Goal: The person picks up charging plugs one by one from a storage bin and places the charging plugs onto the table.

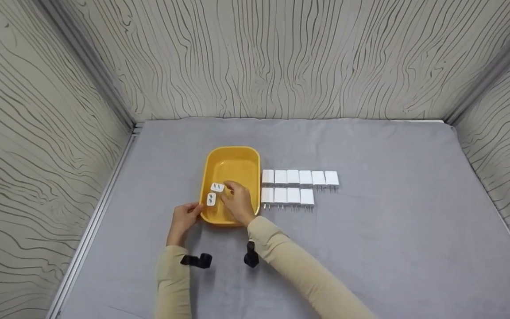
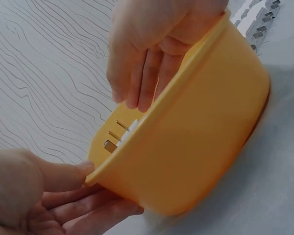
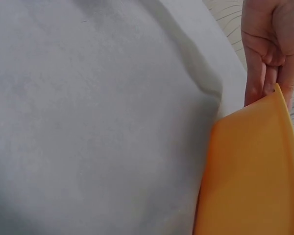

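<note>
My left hand [image 1: 185, 219] pinches the rim of a yellow plastic basin [image 1: 230, 153] at its near left corner, thumb on top and fingers under the rim. Inside the basin, two white plug chargers [image 1: 211, 199] stand near the left wall with prongs pointing up. My right hand [image 1: 238, 203] reaches over the near right side into the basin, fingertips close beside the farther charger [image 1: 217, 187]. In the left wrist view its fingers [image 2: 148, 81] hang fairly straight, with nothing seen between them. The right wrist view shows the left hand [image 3: 274, 54] at the basin's rim.
Right of the basin, several white chargers lie side by side in a back row [image 1: 299, 177] and a front row [image 1: 287, 195], prongs toward me. Grey cloth [image 1: 392, 221] covers the table. Patterned panels [image 1: 255, 57] enclose the back and sides.
</note>
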The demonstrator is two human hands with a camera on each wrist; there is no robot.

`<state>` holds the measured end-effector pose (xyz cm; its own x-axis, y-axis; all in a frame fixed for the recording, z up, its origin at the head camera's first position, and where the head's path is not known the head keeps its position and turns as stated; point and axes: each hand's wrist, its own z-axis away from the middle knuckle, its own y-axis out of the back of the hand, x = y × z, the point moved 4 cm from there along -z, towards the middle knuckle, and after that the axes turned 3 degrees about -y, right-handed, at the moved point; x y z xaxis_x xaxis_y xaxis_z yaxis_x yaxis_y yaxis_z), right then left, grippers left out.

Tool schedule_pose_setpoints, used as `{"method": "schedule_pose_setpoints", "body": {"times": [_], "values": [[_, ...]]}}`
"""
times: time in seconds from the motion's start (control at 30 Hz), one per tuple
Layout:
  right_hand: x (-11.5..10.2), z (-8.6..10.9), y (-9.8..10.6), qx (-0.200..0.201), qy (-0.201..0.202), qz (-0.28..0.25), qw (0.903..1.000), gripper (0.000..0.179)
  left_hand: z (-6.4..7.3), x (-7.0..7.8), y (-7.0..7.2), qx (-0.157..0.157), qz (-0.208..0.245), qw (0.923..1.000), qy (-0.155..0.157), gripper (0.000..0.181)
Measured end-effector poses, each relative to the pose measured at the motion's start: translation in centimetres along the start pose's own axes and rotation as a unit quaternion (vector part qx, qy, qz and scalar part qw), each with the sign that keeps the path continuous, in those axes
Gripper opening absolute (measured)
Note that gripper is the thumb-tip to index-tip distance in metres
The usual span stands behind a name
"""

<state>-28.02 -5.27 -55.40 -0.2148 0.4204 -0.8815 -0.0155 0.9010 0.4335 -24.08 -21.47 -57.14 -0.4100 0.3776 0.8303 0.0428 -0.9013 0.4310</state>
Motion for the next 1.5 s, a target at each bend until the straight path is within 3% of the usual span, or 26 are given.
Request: {"method": "schedule_pose_setpoints", "body": {"times": [0.2,0.47,0.7,0.8,0.9,1.03,1.1,1.2,1.4,1.5], "values": [[0.2,-0.3,-0.5,0.000,-0.019,0.014,0.9997,0.036,0.1,0.3,0.0,0.002,0.000,1.0000,-0.001,0.036],[0.3,-0.8,-0.9,-0.035,0.023,0.084,0.9956,0.038,0.3,0.3,-0.1,0.010,0.017,0.9994,-0.030,0.033],[1.1,-0.7,-1.0,-0.046,0.024,0.079,0.9955,0.038,0.3,0.4,-0.8,0.002,0.023,0.9997,-0.012,0.035],[1.2,-0.7,-1.1,-0.053,0.023,0.074,0.9956,0.037,0.0,0.1,-0.8,0.004,0.029,0.9994,-0.019,0.035],[1.3,-0.7,-1.1,-0.059,0.023,0.076,0.9951,0.033,-0.2,-0.2,-0.7,0.002,0.041,0.9980,-0.048,0.037],[1.5,-0.9,-1.1,-0.055,0.006,0.086,0.9948,0.025,0.0,0.2,-0.8,-0.001,0.035,0.9982,-0.048,0.038],[1.7,-0.9,-1.1,-0.052,-0.011,0.087,0.9948,0.022,0.2,0.4,-1.0,0.000,0.025,0.9994,-0.023,0.035],[1.9,-1.0,-1.2,-0.049,-0.038,0.084,0.9945,0.021,0.1,0.4,-1.0,0.003,0.023,0.9996,-0.015,0.034],[1.1,-0.7,-1.3,-0.060,-0.056,0.094,0.9921,0.014,-0.1,0.0,-0.5,0.011,0.008,0.9993,-0.034,0.034],[0.6,-0.9,-1.2,-0.079,-0.073,0.097,0.9895,0.013,-0.2,-0.1,-0.1,0.015,0.015,0.9994,-0.028,0.034]]}}
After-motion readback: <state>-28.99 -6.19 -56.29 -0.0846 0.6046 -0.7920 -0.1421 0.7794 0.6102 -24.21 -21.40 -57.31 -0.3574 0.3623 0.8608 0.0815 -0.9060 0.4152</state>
